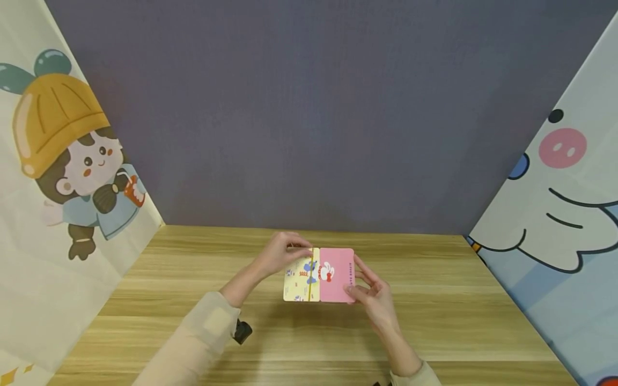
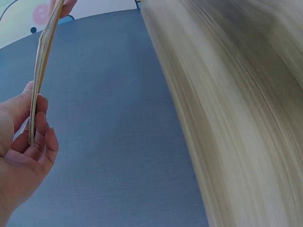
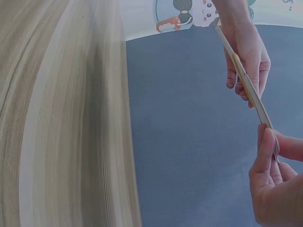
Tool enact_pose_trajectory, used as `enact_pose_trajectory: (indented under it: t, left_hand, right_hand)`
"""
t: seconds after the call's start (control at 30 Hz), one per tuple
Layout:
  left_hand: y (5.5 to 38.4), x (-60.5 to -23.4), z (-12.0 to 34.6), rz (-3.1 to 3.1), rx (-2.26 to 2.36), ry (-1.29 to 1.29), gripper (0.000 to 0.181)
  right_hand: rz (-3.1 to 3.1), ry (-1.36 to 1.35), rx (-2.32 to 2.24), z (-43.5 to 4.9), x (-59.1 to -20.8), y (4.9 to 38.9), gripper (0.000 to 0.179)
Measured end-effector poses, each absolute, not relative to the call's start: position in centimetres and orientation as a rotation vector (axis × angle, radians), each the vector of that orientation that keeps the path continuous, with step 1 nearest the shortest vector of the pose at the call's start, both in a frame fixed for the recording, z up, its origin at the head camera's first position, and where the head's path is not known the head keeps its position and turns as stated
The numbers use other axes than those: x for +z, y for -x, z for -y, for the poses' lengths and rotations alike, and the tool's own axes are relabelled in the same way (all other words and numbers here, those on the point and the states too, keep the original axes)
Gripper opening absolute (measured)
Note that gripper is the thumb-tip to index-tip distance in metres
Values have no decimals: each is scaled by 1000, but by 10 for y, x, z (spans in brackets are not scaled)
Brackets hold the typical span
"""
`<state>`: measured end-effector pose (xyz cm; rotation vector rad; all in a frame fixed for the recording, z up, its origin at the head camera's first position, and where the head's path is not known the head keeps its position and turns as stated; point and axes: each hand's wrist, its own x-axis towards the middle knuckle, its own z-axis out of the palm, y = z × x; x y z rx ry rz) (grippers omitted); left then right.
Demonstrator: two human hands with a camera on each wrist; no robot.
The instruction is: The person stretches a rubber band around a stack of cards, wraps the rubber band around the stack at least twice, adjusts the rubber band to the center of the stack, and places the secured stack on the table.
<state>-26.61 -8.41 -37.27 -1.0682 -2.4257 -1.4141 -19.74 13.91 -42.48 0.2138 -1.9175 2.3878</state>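
Observation:
A small notebook [image 1: 339, 261] is spread open above the table, its outer covers toward the head camera. One half is pink with a white rabbit, the other pale yellow with small blue figures. A yellow elastic band [image 1: 310, 292] runs down the yellow half. My left hand [image 1: 279, 257] pinches the yellow half near its upper left edge. At the pink half's right edge, my right hand [image 1: 379, 303] grips with the thumb on the cover and fingers behind. Both wrist views show the notebook [image 2: 43, 52] edge-on, thin, between thumb and fingers.
Below the hands lies a wood-grain table [image 1: 193, 257]. A dark grey-blue panel [image 1: 309, 118] rises at its back. Cartoon-printed sheets hang on both sides, a capped child [image 1: 96, 166] at left and a white pig-nosed figure [image 1: 560, 225] at right.

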Motion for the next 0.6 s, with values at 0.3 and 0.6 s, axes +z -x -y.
enact_pose_trajectory:
  t: [0.3,0.6]
  left_hand:
    - [266,-378,82,2440,-1484,1057,17]
    - [266,-380,79,2489,-1474,1116,23]
  right_hand:
    - [1909,-209,2398,-138,-426,197,68]
    - [1920,-204,2405,-134,-427,195,65]
